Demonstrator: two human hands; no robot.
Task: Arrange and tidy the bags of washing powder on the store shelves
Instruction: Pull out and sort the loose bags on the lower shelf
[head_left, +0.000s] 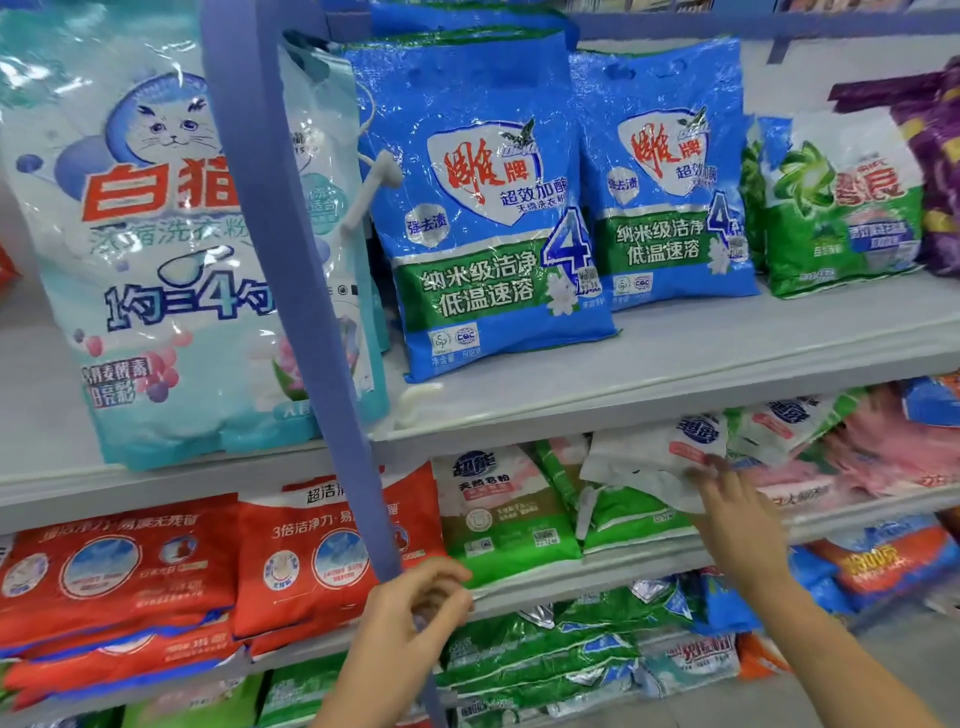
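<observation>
My right hand (737, 512) reaches into the middle shelf, its fingers touching a white bag of washing powder (649, 462) that lies tilted over the green-and-white bags (511, 514). My left hand (410, 616) hovers loosely curled in front of the shelf edge, beside the blue upright post (291, 249), and holds nothing. On the upper shelf two blue bags (483, 208) (670, 171) stand upright, with a big pale cat-printed bag (171, 249) to their left. Red bags (124, 571) lie stacked at the left of the middle shelf.
A green bag (841, 218) and a purple bag (930, 156) stand at the upper right. Pink bags (878, 452) lie jumbled on the middle shelf's right. Green and blue bags (561, 654) fill the lower shelf. The grey shelf board (727, 358) juts out above my right hand.
</observation>
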